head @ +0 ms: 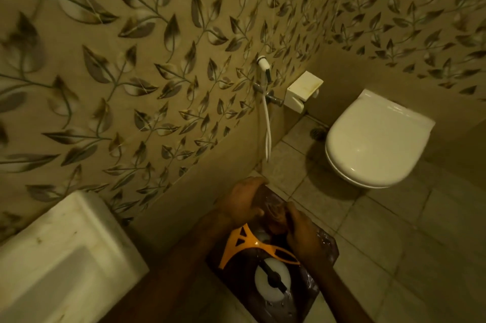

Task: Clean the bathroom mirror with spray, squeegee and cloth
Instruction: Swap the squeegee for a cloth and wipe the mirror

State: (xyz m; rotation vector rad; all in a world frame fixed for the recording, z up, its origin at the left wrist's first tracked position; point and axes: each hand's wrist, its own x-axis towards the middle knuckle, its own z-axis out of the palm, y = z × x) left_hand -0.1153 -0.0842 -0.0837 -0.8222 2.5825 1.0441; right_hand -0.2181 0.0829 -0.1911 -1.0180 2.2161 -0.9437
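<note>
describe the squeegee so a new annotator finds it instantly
Start at the white toilet on the right, then drop to the bottom centre, where both hands hold a dark, shiny plastic package. The squeegee is the orange forked frame lying on that package between the wrists. It is the only orange thing there, just above a white disc with a black bar.
</note>
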